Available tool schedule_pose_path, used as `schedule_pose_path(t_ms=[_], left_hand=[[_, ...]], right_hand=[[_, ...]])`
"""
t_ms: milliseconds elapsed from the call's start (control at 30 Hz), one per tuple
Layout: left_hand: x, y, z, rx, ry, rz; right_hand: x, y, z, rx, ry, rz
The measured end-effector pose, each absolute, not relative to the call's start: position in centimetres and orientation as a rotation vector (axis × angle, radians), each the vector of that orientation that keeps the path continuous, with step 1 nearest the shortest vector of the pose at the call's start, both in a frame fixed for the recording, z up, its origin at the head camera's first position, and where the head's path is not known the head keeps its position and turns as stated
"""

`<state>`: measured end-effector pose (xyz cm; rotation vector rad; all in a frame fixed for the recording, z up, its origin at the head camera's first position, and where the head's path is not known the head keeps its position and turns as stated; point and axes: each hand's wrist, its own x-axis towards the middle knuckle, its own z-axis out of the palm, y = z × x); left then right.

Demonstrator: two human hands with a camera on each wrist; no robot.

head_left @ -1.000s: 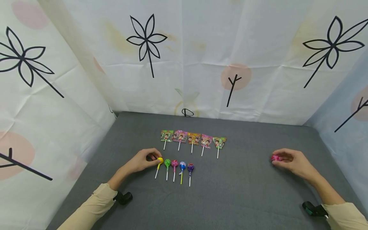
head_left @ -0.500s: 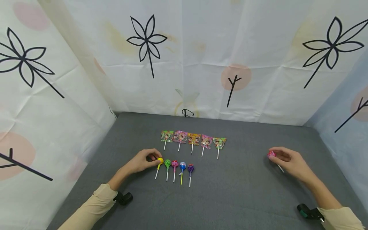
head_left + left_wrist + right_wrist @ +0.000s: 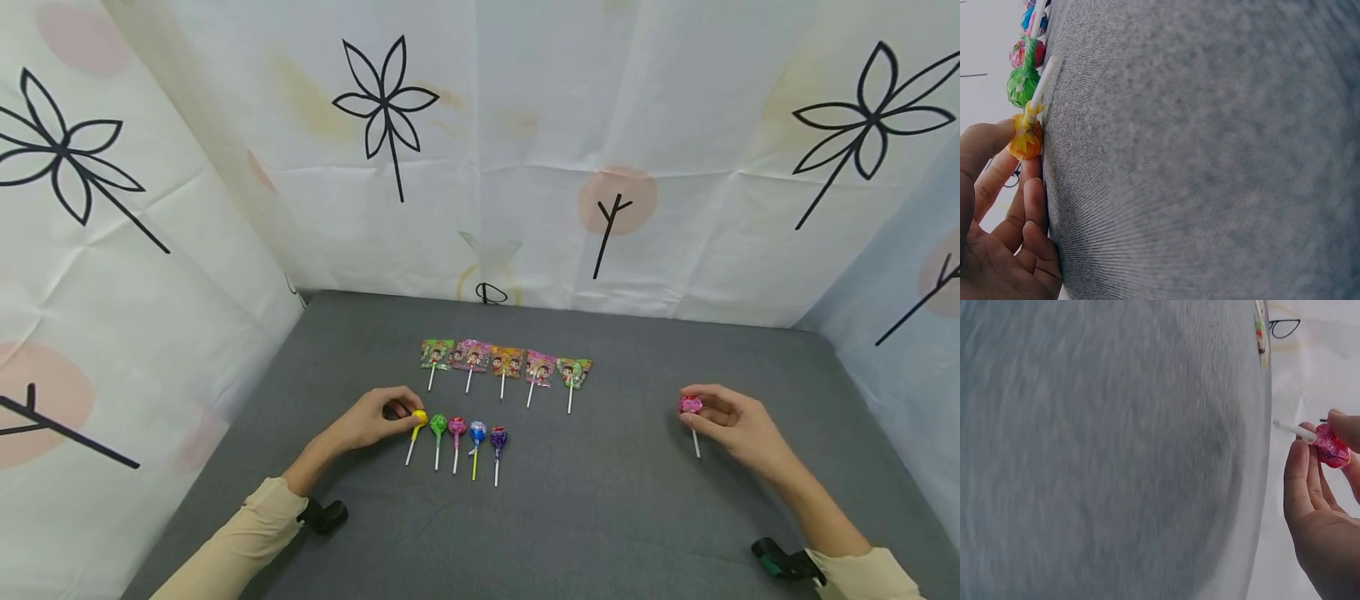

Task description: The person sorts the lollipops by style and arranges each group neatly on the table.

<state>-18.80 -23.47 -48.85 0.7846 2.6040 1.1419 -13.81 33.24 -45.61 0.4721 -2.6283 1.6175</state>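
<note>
My left hand (image 3: 381,414) pinches the head of a yellow lollipop (image 3: 1025,139) at the left end of a row on the table. Beside it in that row lie a green lollipop (image 3: 438,426), a pink one (image 3: 457,427), a blue one with a yellow stick (image 3: 477,433) and a purple one (image 3: 498,437). Out to the right, my right hand (image 3: 738,427) holds a pink lollipop (image 3: 1331,447) by its wrapped head between thumb and fingers. Its white stick points down toward the table in the head view.
Behind the row lie several flat-packed lollipops (image 3: 507,362) in green, pink and orange wrappers, sticks toward me. A grey cloth covers the table (image 3: 600,517). Printed white curtains (image 3: 525,125) stand at the back and sides.
My right hand has moved left with the pink lollipop, and the lollipop's stick has come into sight below the fingers. My left hand has stayed at the yellow lollipop.
</note>
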Motion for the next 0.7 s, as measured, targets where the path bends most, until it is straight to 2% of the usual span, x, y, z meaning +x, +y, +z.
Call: schedule_pose_path(t_ms=[700], left_hand=[[-18.8,-23.4,-48.9,0.779,2.616,1.125]], right_hand=[[-13.3,29.1,-45.7,0.46,-2.586,1.883]])
